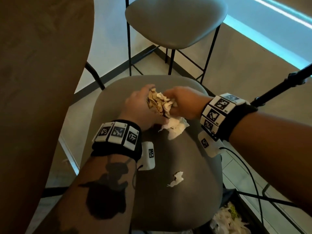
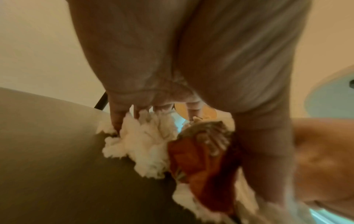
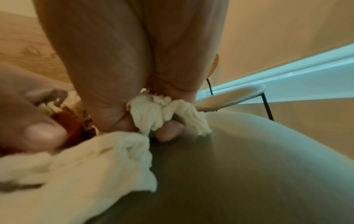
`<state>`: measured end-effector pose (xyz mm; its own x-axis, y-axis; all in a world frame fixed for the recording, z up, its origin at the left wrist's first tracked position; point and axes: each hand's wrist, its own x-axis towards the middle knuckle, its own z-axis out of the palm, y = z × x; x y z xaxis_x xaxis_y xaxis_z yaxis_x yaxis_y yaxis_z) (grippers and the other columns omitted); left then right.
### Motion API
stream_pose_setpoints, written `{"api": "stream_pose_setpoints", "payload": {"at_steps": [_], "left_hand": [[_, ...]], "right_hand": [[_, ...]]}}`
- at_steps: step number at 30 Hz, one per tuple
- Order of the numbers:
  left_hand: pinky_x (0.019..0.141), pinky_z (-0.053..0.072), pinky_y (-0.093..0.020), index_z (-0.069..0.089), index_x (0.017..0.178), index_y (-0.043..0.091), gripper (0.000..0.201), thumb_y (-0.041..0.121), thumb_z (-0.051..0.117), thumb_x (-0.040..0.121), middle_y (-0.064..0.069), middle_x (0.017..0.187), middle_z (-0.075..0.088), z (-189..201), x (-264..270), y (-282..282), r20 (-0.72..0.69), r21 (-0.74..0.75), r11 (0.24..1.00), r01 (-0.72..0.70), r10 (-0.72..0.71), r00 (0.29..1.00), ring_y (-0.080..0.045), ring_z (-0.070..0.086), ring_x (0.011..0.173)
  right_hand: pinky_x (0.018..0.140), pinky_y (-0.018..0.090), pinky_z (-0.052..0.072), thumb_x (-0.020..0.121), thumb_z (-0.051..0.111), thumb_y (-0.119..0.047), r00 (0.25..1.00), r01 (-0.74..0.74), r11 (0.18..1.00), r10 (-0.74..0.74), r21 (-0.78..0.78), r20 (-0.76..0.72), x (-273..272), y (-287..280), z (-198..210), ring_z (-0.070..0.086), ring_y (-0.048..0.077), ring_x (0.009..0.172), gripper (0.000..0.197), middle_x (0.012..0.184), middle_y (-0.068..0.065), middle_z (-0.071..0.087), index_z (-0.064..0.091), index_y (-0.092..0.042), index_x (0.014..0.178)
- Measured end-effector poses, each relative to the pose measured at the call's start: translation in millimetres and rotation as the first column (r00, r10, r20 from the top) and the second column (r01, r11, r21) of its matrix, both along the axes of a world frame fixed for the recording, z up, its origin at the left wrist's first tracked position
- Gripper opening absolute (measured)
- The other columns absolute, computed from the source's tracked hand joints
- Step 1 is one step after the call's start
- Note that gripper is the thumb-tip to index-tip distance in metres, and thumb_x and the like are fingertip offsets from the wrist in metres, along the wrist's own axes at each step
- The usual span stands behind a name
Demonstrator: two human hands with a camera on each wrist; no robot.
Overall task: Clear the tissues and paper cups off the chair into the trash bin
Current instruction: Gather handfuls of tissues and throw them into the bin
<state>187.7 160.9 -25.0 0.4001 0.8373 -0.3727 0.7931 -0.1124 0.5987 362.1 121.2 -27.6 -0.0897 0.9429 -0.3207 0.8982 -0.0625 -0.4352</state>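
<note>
On the grey chair seat (image 1: 185, 166) my two hands hold one bundle between them. The bundle is a crushed brown paper cup (image 1: 158, 103) (image 2: 201, 159) wrapped in white tissues (image 1: 175, 128) (image 2: 145, 144) (image 3: 95, 159). My left hand (image 1: 143, 105) (image 2: 134, 115) curls round the cup and tissues from the left. From the right, my right hand (image 1: 182, 102) (image 3: 153, 121) grips a white tissue (image 3: 164, 115) against the bundle. A small torn tissue scrap (image 1: 177, 180) lies alone nearer me on the seat.
A trash bin (image 1: 236, 217) holding white tissues stands on the floor at the lower right, beside the chair. A second grey stool (image 1: 175, 21) stands behind. A wooden table edge (image 1: 42, 65) is at the left. A black stand (image 1: 278, 88) and a cable (image 1: 249, 174) run at the right.
</note>
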Motion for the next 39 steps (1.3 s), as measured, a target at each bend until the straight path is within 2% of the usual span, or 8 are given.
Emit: {"api": "stream_pose_setpoints", "payload": {"at_steps": [6,9,12,19,25,28,33,39], "left_hand": [[0.092,0.054,-0.037,0.040,0.136,0.034,0.084,0.026,0.089,0.068,0.003,0.127,0.056,-7,-13,-5,-0.002,0.028,0.999,-0.024,0.024,1.000,-0.020,0.056,0.115],[0.063,0.039,-0.005,0.042,0.136,0.030,0.071,0.027,0.083,0.078,0.011,0.113,0.050,4,-15,-11,-0.005,0.104,0.995,0.001,-0.001,1.000,-0.002,0.047,0.086],[0.061,0.029,0.010,0.045,0.134,0.024,0.066,0.031,0.083,0.080,0.016,0.094,0.046,14,-19,-19,0.057,0.144,0.990,0.004,-0.013,0.998,0.007,0.041,0.073],[0.061,0.038,0.005,0.046,0.124,0.025,0.069,0.038,0.089,0.072,0.021,0.094,0.050,42,-19,-45,0.215,0.202,0.979,0.005,-0.049,0.975,0.015,0.054,0.083],[0.079,0.060,-0.051,0.040,0.114,0.043,0.067,0.055,0.072,0.058,0.006,0.104,0.065,85,-13,-82,0.240,0.300,0.944,0.138,-0.215,0.947,-0.022,0.070,0.094],[0.081,0.060,-0.048,0.040,0.119,0.041,0.071,0.056,0.076,0.060,0.013,0.103,0.065,108,6,-114,0.260,0.338,0.902,0.267,-0.362,0.895,-0.018,0.070,0.095],[0.064,0.039,0.006,0.043,0.112,0.018,0.058,0.015,0.081,0.068,0.018,0.077,0.052,113,58,-203,0.348,0.248,0.769,0.589,-0.638,0.687,0.025,0.058,0.078],[0.062,0.059,-0.028,0.044,0.118,0.025,0.056,0.015,0.075,0.072,0.004,0.088,0.064,4,125,-325,0.480,-0.046,0.627,0.777,-0.668,0.568,-0.011,0.068,0.073]], "right_hand": [[0.099,0.034,0.046,0.087,0.070,-0.022,0.977,0.152,0.988,-0.155,-0.027,-0.146,2,-15,-2,0.059,0.016,0.113,0.050,0.123,-0.004,0.064,0.057,-0.021,0.135],[0.083,0.033,0.051,0.086,0.070,-0.022,0.935,0.238,0.970,-0.240,-0.041,-0.262,6,-22,-3,0.061,0.010,0.086,0.020,0.096,-0.008,0.065,0.064,-0.027,0.104],[0.072,0.031,0.048,0.084,0.069,-0.020,0.884,0.302,0.952,-0.297,-0.044,-0.360,7,-30,-1,0.057,0.008,0.073,0.018,0.080,-0.008,0.061,0.057,-0.033,0.081],[0.075,0.034,0.053,0.086,0.068,-0.016,0.768,0.439,0.898,-0.380,-0.006,-0.516,12,-56,21,0.060,0.009,0.072,0.007,0.080,-0.002,0.065,0.065,-0.023,0.085],[0.059,0.013,0.043,0.082,0.070,-0.011,0.694,0.577,0.805,-0.394,0.139,-0.603,21,-113,59,0.054,0.003,0.062,0.004,0.070,-0.008,0.061,0.070,-0.012,0.085],[0.060,0.020,0.042,0.080,0.070,-0.010,0.645,0.659,0.727,-0.417,0.191,-0.640,30,-171,75,0.052,0.005,0.062,0.014,0.066,-0.009,0.058,0.065,-0.021,0.074],[0.056,0.042,0.050,0.082,0.070,-0.006,0.485,0.820,0.561,-0.577,0.113,-0.657,45,-313,62,0.059,0.032,0.062,0.006,0.077,0.018,0.065,0.067,-0.007,0.087],[0.069,0.032,0.055,0.087,0.071,-0.005,0.170,0.954,0.289,-0.751,-0.085,-0.637,38,-484,-15,0.071,0.017,0.077,0.011,0.083,0.003,0.075,0.072,-0.015,0.089]]}}
